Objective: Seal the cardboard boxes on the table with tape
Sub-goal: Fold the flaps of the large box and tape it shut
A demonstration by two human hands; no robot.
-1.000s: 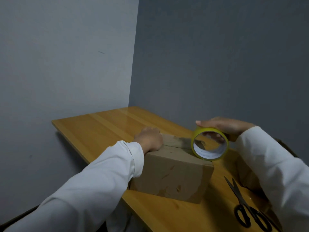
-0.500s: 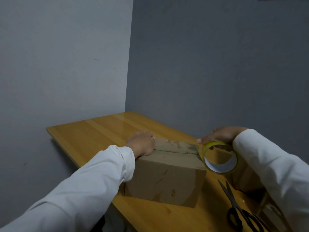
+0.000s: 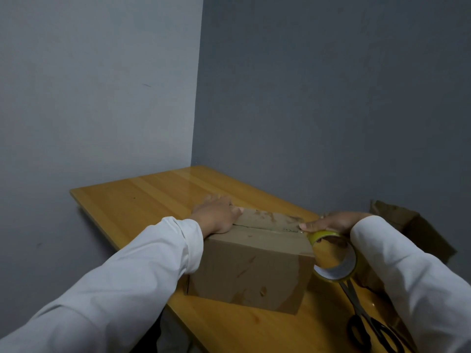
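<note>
Now that the right hand (image 3: 331, 222), fingers curled round the yellow tape roll (image 3: 334, 256), has carried it from above the cardboard box (image 3: 249, 266) down past its right edge, the strip spans the top seam. The left hand (image 3: 216, 215) lies flat on the far-left end, anchoring it. Cutting is likely next; scissors (image 3: 367, 319) lie near right on the table (image 3: 142, 200).

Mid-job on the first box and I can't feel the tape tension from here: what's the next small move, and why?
Probably pull the tape roll down over the right edge of the box. The right hand holds it at that end of the top seam, while the left hand presses the far end flat. Scissors lie nearby for cutting afterwards.
</note>
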